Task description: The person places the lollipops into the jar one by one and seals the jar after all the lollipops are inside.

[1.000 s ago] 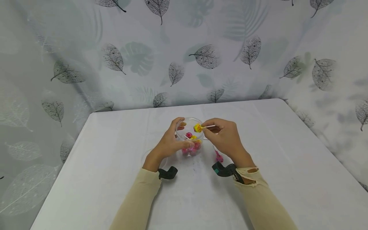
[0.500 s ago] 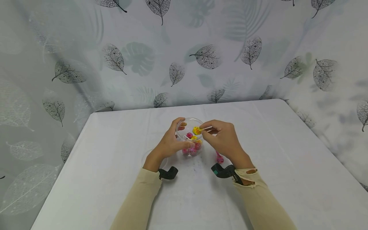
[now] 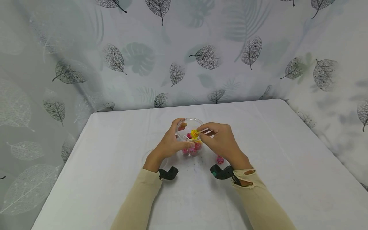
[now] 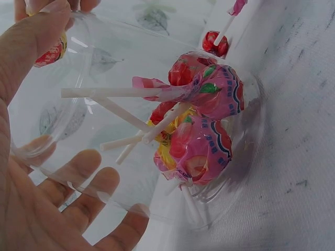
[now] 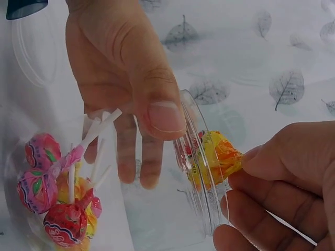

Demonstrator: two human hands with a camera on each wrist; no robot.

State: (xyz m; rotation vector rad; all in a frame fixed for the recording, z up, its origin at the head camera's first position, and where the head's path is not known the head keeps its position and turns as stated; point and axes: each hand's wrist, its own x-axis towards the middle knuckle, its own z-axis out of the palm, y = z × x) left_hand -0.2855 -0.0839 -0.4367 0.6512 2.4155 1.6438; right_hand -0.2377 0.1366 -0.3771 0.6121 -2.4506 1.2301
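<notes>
My left hand (image 3: 168, 143) grips a clear plastic jar (image 4: 125, 57), thumb on the near side and fingers around the far side. Several wrapped lollipops (image 4: 207, 149), pink, red and yellow, lie at its bottom with their white sticks pointing up toward the mouth. My right hand (image 3: 221, 139) pinches a yellow-wrapped lollipop (image 5: 225, 157) near the base of its candy end. In the right wrist view, that candy end is at the jar's mouth, partly inside the rim. Its stick is mostly hidden by the fingers in that view.
A loose pink lollipop (image 3: 220, 159) lies on the white table (image 3: 184, 201) beneath my right wrist. On the table by my left wrist lies a clear round lid (image 5: 31, 52). Leaf-patterned cloth (image 3: 184, 57) hangs behind the table.
My right hand has moved left and slightly down, taking the yellow lollipop from beside the rim into the jar's mouth. The left hand and jar have stayed in place.
</notes>
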